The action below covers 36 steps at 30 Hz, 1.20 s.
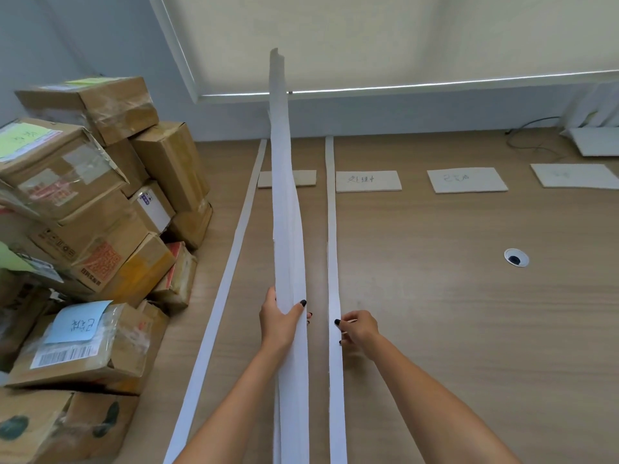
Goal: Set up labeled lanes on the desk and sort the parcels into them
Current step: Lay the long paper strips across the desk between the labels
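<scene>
The left hand (pixel 280 321) is wrapped around a bundle of long white paper strips (pixel 284 202), thumb across the front and the other fingers behind, holding the bundle raised so that its far end stands up in front of the window blind (pixel 402 38). The right hand (pixel 357 329) has its fingertips drawn close together, pinching the edge of a single white strip (pixel 331 209) that lies flat on the wooden desk (pixel 452 296) and runs away toward the wall. Another strip (pixel 234 249) lies flat on the left, so the two form a lane with the raised bundle over it. Across the far side of the desk sit four white label cards: one (pixel 303 178) partly hidden behind the bundle, a second (pixel 367 181) just right of the single strip, a third (pixel 467 179) and a fourth (pixel 574 175) further right. The cardboard parcels (pixel 87 209) are heaped on the left end of the desk, outside the lanes.
</scene>
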Motion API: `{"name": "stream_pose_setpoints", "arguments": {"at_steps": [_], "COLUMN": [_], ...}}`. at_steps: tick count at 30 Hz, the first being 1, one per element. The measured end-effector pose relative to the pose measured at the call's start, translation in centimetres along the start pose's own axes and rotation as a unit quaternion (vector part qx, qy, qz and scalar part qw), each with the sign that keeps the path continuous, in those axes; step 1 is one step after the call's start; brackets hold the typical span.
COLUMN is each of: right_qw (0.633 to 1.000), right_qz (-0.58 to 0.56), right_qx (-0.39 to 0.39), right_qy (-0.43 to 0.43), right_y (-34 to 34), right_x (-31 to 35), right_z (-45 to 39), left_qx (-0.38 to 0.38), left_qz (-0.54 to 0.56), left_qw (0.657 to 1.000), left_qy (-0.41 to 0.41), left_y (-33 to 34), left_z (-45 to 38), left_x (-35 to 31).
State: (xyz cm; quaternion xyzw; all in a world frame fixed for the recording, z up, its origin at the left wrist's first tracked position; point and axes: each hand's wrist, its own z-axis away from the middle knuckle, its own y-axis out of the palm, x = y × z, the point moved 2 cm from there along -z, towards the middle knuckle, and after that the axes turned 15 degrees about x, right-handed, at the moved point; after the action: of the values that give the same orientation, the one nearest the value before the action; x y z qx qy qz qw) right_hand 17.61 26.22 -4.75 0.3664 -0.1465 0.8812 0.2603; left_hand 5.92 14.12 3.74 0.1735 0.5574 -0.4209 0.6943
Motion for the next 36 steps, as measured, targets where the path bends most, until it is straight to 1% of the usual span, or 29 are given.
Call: {"name": "stream_pose_setpoints", "arguments": {"at_steps": [3, 6, 8, 9, 10, 12, 14, 15, 17, 18, 20, 23, 29, 32, 36], "right_qw": [0.999, 0.981, 0.967, 0.97, 0.98, 0.996, 0.987, 0.981, 0.971, 0.969, 0.971, 0.972, 0.98, 0.983, 0.985], "right_qz": [0.044, 0.186, 0.245, 0.239, 0.196, 0.059, -0.031, -0.058, -0.082, -0.074, -0.049, -0.063, -0.017, 0.005, 0.023], "right_qx": [-0.003, -0.026, -0.039, -0.034, -0.016, 0.068, 0.148, 0.172, 0.203, 0.209, 0.201, 0.177, 0.143, 0.127, 0.107], "right_qy": [0.007, 0.044, 0.049, 0.037, 0.013, -0.028, -0.055, -0.068, -0.092, -0.104, -0.122, -0.14, -0.137, -0.135, -0.13], "right_y": [-0.1, -0.4, -0.6, -0.6, -0.6, -0.6, -1.0, -1.5, -3.0, -4.1, -6.6, -11.1, -20.3, -23.6, -26.2], "right_x": [0.1, 0.3, 0.5, 0.6, 0.8, 1.5, 2.3, 2.6, 2.7, 2.4, 1.0, -1.9, -6.5, -7.7, -7.8], "right_z": [0.1, 0.9, 2.0, 2.5, 3.1, 4.7, 6.7, 7.7, 9.7, 10.6, 12.4, 14.6, 19.7, 21.4, 21.5], "left_qx": [-0.002, 0.0, 0.004, 0.005, 0.006, 0.004, 0.003, 0.004, 0.011, 0.015, 0.02, 0.028, 0.027, 0.033, 0.025], "left_qz": [0.011, 0.025, 0.032, 0.033, 0.033, 0.026, 0.019, 0.014, 0.01, 0.01, 0.01, 0.015, 0.061, 0.062, 0.051], "left_qw": [1.0, 1.0, 0.999, 0.999, 0.999, 1.0, 1.0, 1.0, 0.999, 0.999, 0.999, 0.998, 0.997, 0.997, 0.998], "left_qy": [0.007, 0.012, 0.01, 0.011, 0.013, 0.013, 0.02, 0.026, 0.031, 0.032, 0.04, 0.053, 0.027, 0.028, 0.028], "left_y": [-0.1, 0.0, 0.4, 0.7, 1.1, 2.2, 3.8, 4.8, 7.0, 8.3, 11.3, 16.7, 27.0, 30.3, 32.9], "left_z": [0.1, 0.4, 0.8, 1.0, 1.3, 2.0, 2.8, 3.3, 4.5, 5.1, 6.4, 8.7, 13.6, 14.8, 14.9], "left_x": [0.1, 0.3, 0.4, 0.4, 0.3, 0.2, 0.0, -0.2, -0.5, -0.6, -0.9, -1.5, -2.0, -2.7, -3.8]}}
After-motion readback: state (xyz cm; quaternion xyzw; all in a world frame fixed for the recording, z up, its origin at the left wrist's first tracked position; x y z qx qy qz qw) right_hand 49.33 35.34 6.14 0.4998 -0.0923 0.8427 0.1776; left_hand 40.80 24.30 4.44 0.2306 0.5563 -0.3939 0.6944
